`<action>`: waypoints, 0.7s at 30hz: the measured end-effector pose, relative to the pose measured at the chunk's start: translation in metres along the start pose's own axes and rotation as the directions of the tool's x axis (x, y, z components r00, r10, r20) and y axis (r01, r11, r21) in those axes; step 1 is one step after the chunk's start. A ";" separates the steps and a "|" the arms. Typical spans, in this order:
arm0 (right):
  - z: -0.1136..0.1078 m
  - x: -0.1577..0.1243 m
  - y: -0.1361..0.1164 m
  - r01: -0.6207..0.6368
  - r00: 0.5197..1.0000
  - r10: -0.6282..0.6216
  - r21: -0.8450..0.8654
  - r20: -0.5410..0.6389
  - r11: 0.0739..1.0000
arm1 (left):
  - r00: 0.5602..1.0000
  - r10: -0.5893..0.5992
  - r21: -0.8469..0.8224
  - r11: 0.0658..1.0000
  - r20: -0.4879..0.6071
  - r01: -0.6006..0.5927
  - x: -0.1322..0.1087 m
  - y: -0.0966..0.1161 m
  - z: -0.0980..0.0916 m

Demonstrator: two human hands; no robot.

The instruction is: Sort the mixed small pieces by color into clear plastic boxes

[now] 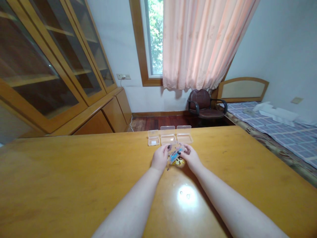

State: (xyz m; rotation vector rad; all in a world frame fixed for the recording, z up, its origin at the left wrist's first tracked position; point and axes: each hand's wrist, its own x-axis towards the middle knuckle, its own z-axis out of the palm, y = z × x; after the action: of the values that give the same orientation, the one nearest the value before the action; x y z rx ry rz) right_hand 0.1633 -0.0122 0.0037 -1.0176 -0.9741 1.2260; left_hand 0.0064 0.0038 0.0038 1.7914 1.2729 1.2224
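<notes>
Glossy yellow-brown wood is stretching out under your forearms [133, 200]: the table [61, 185] is carrying all the small things here. Close in, a tiny dark bit [167, 169] is lying just beside your left hand [159, 158]. That hand is pinching one side of a clear piece of plastic [176, 155] showing blue, and your right hand [192, 158] is gripping the other side. You are probably using both hands because something so small would be twisting in one. The plastic is sitting tilted between them, toward the table's far edge. Yellow and white bits [178, 162] are showing just below it; whether they are lying in it or beneath it, I cannot tell.

Just past your hands, a left box [150, 140], a middle box [164, 140] and a right box [184, 138], all clear, are standing in a row. Their lids [167, 130] are rising at the back, seemingly leaving the near sides free for reaching in. Beyond the table, a brown chair [200, 99] is standing below a pink curtain [198, 43].
</notes>
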 end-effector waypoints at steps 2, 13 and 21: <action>-0.003 0.001 0.000 0.005 0.999 -0.005 -0.005 0.039 1.000 | 0.996 -0.086 -0.095 0.992 -0.024 0.084 0.002 -0.006 0.001; -0.023 0.009 0.005 0.012 0.960 -0.018 0.023 0.278 1.000 | 0.968 -0.218 -0.095 0.974 -0.125 0.208 0.009 -0.020 0.006; -0.022 0.009 0.007 0.131 0.925 -0.122 0.000 0.359 0.991 | 0.988 -0.140 -0.142 0.981 -0.068 0.129 0.006 -0.017 0.005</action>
State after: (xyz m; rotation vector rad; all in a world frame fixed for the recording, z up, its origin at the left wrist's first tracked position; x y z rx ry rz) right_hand 0.1832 -0.0050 -0.0081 -0.7471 -1.3196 1.3199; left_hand 0.0056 0.0155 -0.0112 1.5482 1.2979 1.2814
